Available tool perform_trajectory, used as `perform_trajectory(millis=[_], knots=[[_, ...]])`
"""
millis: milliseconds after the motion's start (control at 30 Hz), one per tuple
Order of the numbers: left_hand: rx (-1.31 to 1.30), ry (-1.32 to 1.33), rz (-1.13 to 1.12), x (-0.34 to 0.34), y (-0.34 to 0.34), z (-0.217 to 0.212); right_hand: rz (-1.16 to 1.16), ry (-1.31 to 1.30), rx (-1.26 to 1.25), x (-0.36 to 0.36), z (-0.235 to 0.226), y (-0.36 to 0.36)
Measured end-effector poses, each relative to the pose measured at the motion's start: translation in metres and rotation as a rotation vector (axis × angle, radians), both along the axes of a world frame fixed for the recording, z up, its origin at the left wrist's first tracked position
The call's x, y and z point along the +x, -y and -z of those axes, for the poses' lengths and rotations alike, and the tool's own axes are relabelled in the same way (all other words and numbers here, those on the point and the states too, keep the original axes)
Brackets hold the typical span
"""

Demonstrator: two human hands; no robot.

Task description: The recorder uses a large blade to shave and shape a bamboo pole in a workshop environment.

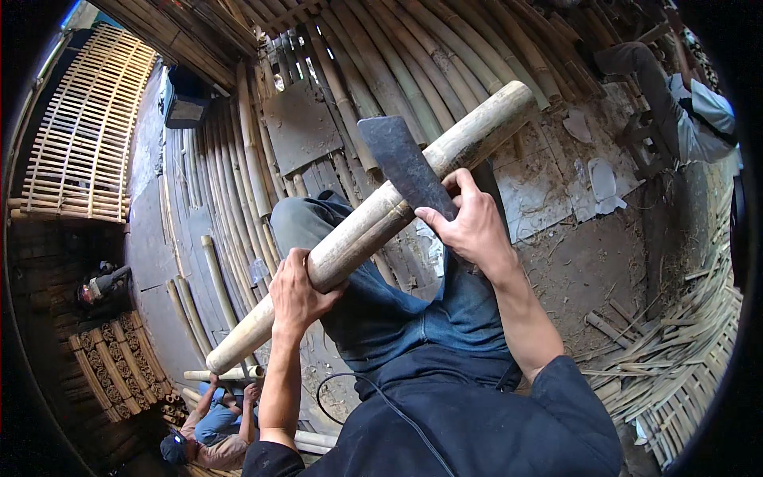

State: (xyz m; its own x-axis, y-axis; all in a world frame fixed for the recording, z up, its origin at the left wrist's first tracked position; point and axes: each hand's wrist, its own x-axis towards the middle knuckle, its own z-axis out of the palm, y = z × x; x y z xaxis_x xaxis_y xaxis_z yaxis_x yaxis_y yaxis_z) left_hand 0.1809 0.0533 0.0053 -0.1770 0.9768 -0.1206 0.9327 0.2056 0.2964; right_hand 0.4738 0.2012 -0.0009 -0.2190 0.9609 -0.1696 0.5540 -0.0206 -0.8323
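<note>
A thick bamboo pole lies slantwise across my lap, its far end up to the right and its near end down to the left. My left hand is wrapped round the pole left of its middle joint. In my right hand is a broad dark-bladed cleaver, pinched near the end of its blade, with the fingers beside the pole. The blade lies across the top of the bamboo, its squared tip pointing away to the upper left. Its handle is hidden.
Long bamboo poles cover the floor ahead, with a square board on them. Split strips heap at the right. A co-worker sits at the lower left, another person at the upper right. A woven bamboo panel stands far left.
</note>
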Motion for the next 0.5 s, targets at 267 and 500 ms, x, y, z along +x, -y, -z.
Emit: perform_trajectory(millis=[267,500], knots=[[-0.002,-0.019,0.061,-0.003,-0.008,0.002,0.156,-0.228,0.100,0.019,0.019,-0.014],[-0.102,0.040,0.064,-0.009,-0.022,-0.003,-0.060,-0.181,0.088,-0.025,0.022,0.022]])
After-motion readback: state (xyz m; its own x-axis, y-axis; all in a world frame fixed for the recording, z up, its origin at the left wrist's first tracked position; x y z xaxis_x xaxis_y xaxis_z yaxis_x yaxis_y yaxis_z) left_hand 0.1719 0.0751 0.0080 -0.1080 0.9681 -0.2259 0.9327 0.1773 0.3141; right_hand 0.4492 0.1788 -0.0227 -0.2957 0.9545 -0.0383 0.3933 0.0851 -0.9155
